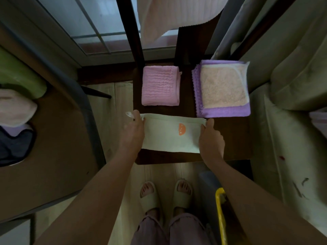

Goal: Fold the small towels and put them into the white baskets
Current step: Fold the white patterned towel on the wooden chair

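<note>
A pale cream towel (169,135) with an orange half-circle print lies folded into a strip on the near part of a dark wooden stool (230,138). My left hand (134,131) pinches its left end and my right hand (210,137) pinches its right end. Behind it on the stool sits a folded pink towel (160,85). To the right lies a folded peach towel (224,87) on top of a folded purple towel (228,111). No white basket shows clearly.
A brown round table (58,147) at the left carries a pink cloth (14,108), a dark blue cloth (14,149) and a green thing (19,75). A pale sofa (292,103) stands at the right. A pink towel (169,13) hangs above. A yellow bar (221,216) rises near my right forearm.
</note>
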`<state>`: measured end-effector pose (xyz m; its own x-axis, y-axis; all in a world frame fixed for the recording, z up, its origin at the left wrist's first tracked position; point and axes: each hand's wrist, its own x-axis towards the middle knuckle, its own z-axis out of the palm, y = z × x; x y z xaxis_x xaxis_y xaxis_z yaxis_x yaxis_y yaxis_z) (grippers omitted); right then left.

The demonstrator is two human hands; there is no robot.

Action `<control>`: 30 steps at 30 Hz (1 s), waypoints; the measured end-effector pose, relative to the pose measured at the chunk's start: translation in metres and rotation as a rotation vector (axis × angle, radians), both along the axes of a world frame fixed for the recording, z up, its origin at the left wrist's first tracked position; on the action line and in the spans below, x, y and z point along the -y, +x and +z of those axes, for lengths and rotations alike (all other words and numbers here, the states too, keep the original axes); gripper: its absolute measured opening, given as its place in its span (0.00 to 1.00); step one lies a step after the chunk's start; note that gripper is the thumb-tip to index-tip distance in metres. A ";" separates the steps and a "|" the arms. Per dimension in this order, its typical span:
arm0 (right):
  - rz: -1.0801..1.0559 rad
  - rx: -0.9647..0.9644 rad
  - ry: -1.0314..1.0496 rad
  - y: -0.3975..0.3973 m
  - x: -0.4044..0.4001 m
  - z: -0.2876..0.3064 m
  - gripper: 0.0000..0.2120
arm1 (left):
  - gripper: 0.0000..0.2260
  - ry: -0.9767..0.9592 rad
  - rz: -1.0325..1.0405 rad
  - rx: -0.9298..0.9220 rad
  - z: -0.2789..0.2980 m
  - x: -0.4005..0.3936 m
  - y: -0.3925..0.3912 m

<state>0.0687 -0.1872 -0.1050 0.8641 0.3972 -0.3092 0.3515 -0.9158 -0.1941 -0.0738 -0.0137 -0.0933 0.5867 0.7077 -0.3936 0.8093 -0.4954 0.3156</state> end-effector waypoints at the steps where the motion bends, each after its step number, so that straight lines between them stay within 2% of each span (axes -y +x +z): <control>1: -0.010 -0.002 0.010 0.000 -0.001 0.000 0.11 | 0.18 0.018 -0.007 -0.012 0.001 -0.002 0.002; 9: -0.025 -0.044 -0.016 0.002 0.001 -0.007 0.13 | 0.19 -0.020 -0.014 -0.084 -0.004 -0.002 0.006; 11: -0.102 0.007 0.026 -0.001 0.001 -0.002 0.14 | 0.19 -0.046 0.008 -0.082 -0.003 -0.003 0.006; 13: -0.129 0.150 0.071 -0.009 0.001 0.005 0.16 | 0.18 -0.034 0.043 -0.055 -0.002 -0.003 0.006; 15: -0.026 0.298 0.149 -0.021 -0.003 0.009 0.18 | 0.15 0.024 0.141 0.066 0.000 -0.002 0.004; 17: 0.166 0.310 0.249 -0.032 -0.008 0.006 0.18 | 0.16 0.138 0.172 0.206 0.004 0.001 -0.006; 19: 0.367 0.264 0.302 -0.039 -0.017 0.000 0.19 | 0.19 0.308 -0.046 0.259 0.001 0.006 -0.014; 20: 0.448 0.226 0.302 -0.040 -0.022 -0.004 0.21 | 0.20 0.333 -0.183 0.280 -0.001 0.009 -0.015; 23: 0.590 0.123 0.230 -0.041 -0.034 -0.017 0.24 | 0.23 0.276 -0.526 0.220 -0.016 0.012 -0.007; 26: 0.633 0.067 0.139 -0.036 -0.022 -0.036 0.27 | 0.26 0.176 -0.594 0.071 -0.040 0.009 -0.007; 30: 0.621 0.112 0.093 -0.025 0.009 -0.050 0.28 | 0.29 0.196 -0.575 0.054 -0.062 0.006 -0.015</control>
